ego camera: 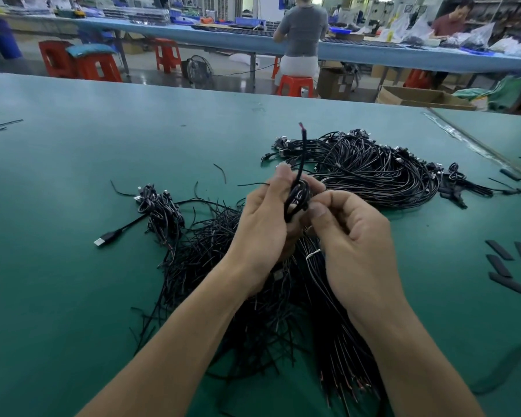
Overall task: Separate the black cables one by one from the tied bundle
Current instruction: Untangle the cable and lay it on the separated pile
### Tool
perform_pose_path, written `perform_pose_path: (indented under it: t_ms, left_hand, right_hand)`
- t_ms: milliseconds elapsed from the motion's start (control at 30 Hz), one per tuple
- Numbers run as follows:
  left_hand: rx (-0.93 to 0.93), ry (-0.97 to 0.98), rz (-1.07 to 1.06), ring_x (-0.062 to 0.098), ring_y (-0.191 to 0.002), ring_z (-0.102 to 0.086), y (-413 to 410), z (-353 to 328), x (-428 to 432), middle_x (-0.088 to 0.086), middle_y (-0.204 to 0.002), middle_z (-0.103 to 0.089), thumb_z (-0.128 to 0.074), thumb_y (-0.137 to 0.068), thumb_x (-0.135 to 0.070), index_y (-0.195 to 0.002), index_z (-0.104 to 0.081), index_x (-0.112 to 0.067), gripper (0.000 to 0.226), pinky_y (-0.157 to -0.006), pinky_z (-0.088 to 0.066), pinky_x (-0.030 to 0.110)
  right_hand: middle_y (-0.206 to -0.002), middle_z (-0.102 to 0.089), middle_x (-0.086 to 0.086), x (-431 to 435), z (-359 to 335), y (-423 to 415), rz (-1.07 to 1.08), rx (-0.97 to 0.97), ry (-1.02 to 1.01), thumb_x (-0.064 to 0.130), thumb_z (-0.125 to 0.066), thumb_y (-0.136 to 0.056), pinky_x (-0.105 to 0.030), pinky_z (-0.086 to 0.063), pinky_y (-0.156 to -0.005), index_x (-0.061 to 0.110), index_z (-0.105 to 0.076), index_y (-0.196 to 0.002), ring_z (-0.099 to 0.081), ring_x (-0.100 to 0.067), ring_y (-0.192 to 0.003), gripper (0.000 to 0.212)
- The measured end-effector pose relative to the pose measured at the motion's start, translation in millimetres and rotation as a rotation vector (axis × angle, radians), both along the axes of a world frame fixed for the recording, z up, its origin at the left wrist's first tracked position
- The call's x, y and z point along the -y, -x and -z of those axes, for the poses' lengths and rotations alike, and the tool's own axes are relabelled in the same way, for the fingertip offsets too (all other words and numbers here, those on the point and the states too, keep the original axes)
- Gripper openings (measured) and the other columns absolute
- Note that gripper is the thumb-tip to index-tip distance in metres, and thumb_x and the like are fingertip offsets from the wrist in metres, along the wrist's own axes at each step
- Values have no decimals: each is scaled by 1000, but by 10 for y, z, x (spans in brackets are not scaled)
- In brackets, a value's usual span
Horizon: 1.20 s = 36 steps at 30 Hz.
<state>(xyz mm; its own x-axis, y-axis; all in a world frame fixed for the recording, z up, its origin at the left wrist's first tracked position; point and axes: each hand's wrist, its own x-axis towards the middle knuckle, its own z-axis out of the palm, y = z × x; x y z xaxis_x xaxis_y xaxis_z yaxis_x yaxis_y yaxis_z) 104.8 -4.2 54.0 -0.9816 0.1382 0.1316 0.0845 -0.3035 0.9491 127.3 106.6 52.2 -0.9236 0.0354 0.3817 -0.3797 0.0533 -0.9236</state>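
Pinching one coiled cable (297, 196) with left hand (262, 227) and right hand (354, 236), I risk snagging the bundle (286, 314) beneath them.

matt green table (103, 145), glossy (rubbery) black cables (373, 173)

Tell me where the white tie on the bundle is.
In the head view, the white tie wraps the bundle near centre frame, close beside the right hand and right of the left hand.

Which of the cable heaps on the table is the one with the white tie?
The bundle under the right hand: its white tie shows beside that hand's palm. The far heap and left cluster show none.
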Motion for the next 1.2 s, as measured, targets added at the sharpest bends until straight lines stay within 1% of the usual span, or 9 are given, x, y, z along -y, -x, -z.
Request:
perform_pose_path:
  t_ms: [133,267,367,500,633,800,900,1033,1200]
  left_hand:
    - [9,-26,-90,9,-35,-20,17,-12,9,-5,-43,-29,-29,-105,-54,-77,-76,-21,63,-39,-20,16]
    - [41,28,-165,8,-32,-23,45,7,16,-5,-42,-32,-36,-104,-53,-54,-64,-21,65,-37,-21,15]
    - [107,193,-148,8,-32,-25,51,48,15,-8,-40,-32,-40,-104,-50,-41,-46,-21,69,-36,-23,15]
    - [206,401,141,6,-36,-21,26,71,78,-10,-43,-30,-35,-105,-26,-44,-44,-23,61,-39,-20,14]
    - [274,366,263,9,-40,-17,-31,25,53,-9,-45,-26,-31,-99,-28,-45,-40,-25,55,-40,-17,13]
    - [259,193,393,11,-43,-12,-60,10,-14,-6,-52,-22,-27,-93,-52,-53,-41,-25,50,-40,-16,12]
    - [200,189,472,8,-43,-13,-94,-6,23,-8,-54,-22,-48,-74,-44,-61,-42,-25,24,-40,-16,10]
    - [42,470,494,8,-42,-25,-88,-14,80,-4,-57,-31,-66,-70,-6,-62,-43,-24,30,-40,-22,14]
    - [-96,718,318,20,-69,-41,-55,9,44,25,-71,-47,-68,-89,-8,-81,-50,7,25,-58,-40,49]
  right_hand:
    - [-89,-74,7,-85,-29,-33,-12,-5,-296,14,-57,-98,-43,-55,-70,25,-63,-87,-66,-25,-76,17]
    - [-98,-70,20,-74,-63,-72,32,-133,-485,13,-62,-95,-15,-48,-72,25,-63,-85,-63,-1,-85,16]
    - [-89,-61,13,-93,-91,-91,129,-360,-821,18,-62,-96,-27,-42,-81,21,-64,-90,-48,-12,-89,7]
    - [-110,-57,7,-149,-163,-120,143,-442,-959,27,-60,-91,-33,-36,-95,22,-68,-91,-43,-17,-107,9]
    - [-120,-61,17,-201,-229,-101,18,-318,-814,19,-60,-92,-26,-32,-105,29,-60,-89,-49,-5,-121,10]
    - [-83,-65,14,-280,-196,-73,-11,-185,-604,18,-58,-94,-13,-43,-72,28,-58,-88,-62,-7,-82,12]
    - [-83,-69,10,-307,-209,-64,-70,-136,-502,25,-56,-92,-23,-51,-68,30,-60,-90,-65,-11,-76,7]
    - [-90,-72,6,-343,-220,-55,-123,-100,-434,22,-60,-87,-33,-58,-71,33,-62,-87,-69,-14,-71,10]
    - [-85,-66,17,-309,-172,-58,98,-322,-742,23,-66,-86,-28,-44,-88,29,-69,-88,-55,-10,-96,7]
